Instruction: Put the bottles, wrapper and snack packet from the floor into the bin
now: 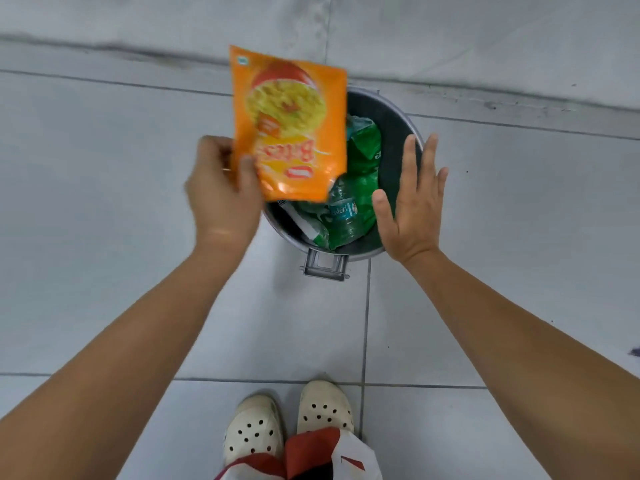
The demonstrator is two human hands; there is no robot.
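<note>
An orange snack packet [291, 123] hangs upside down over the left half of a round metal bin [391, 109]. My left hand [221, 188] is shut on the packet's lower left corner. Inside the bin lie green plastic bottles [349, 209] and crumpled green wrapping [363, 140]; the packet hides part of them. My right hand [412, 206] hovers flat over the bin's right rim, fingers spread, holding nothing.
The bin stands on pale grey floor tiles [104, 168], with a metal handle [325, 265] on its near side. A raised step or ledge [485, 46] runs across the far side. My feet in white clogs [287, 427] are just below the bin.
</note>
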